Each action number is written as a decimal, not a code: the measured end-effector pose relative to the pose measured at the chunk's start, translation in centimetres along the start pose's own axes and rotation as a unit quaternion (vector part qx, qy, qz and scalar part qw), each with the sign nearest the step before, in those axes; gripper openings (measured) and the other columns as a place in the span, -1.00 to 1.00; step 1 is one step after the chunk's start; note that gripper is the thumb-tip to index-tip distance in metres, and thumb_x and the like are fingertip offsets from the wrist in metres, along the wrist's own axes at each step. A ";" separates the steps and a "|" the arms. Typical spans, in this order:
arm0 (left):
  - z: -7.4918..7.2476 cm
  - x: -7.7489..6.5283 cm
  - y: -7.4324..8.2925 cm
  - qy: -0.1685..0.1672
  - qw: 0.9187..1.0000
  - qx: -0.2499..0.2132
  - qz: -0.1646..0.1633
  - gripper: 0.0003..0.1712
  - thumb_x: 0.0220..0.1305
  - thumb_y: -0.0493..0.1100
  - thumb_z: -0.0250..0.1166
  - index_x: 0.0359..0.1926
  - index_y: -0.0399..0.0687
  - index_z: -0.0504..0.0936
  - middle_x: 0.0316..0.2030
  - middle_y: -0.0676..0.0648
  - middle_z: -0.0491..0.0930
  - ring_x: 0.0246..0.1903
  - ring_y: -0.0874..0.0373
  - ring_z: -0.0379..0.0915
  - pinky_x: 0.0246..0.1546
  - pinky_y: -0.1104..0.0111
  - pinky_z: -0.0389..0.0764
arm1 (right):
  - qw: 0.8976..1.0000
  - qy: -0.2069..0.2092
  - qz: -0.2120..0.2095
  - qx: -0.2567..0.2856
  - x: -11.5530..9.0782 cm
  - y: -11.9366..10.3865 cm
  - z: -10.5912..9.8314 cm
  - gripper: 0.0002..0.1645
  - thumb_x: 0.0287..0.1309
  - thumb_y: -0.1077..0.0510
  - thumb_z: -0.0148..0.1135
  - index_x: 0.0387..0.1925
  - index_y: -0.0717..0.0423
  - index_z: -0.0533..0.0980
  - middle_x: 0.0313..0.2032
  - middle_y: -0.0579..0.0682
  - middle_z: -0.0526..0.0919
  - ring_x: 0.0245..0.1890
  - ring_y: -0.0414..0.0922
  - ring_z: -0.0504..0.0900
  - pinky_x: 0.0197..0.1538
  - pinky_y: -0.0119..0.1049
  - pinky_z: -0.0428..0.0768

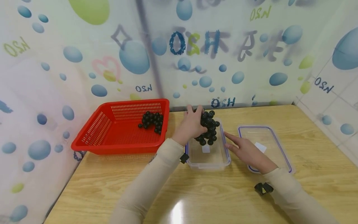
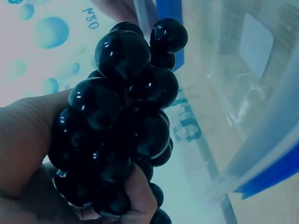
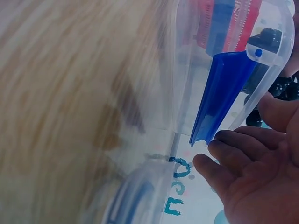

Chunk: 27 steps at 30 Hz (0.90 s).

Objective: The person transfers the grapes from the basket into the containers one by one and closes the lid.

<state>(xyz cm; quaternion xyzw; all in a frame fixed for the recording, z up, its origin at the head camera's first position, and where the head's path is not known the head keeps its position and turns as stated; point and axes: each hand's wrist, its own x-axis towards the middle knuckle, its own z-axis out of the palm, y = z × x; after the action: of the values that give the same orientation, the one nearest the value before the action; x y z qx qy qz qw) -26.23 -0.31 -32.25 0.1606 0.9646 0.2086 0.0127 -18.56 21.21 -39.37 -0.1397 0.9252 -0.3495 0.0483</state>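
Note:
My left hand (image 1: 190,125) grips a bunch of shiny black grapes (image 1: 209,127) above a clear plastic container (image 1: 209,165). In the left wrist view, the fingers curl around the lower part of the bunch (image 2: 122,98), which hides some of them. My right hand (image 1: 248,152) is beside the container's right side, palm toward it and fingers extended. The right wrist view has those fingertips (image 3: 224,137) right at the container's blue locking flap (image 3: 220,95), with nothing held in the hand.
To the left stands a red slotted basket (image 1: 120,149) with more black grapes (image 1: 152,119) in its right end. A clear lid (image 1: 277,140) with a blue seal lies on the wooden table (image 1: 167,193) at right. Behind the table hangs a patterned sheet (image 1: 240,62).

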 end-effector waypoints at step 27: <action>2.1 1.7 0.7 -0.087 0.992 0.089 -0.015 -0.12 0.22 -0.02 0.40 0.48 0.05 0.19 0.39 -0.21 0.13 0.21 -0.19 0.26 0.05 0.04 0.49 | 1.000 -0.007 -0.002 0.012 -0.2 -0.2 0.0 -0.30 0.50 -0.04 -0.04 0.50 0.15 0.10 0.39 0.26 0.22 0.33 0.28 0.24 0.26 0.24 0.26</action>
<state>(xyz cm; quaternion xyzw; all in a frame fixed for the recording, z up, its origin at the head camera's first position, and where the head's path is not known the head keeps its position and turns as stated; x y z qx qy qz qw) -27.47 1.70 -33.78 0.1639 0.9769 0.1071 0.0854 -18.30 21.10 -39.24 -0.1438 0.9204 -0.3593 0.0556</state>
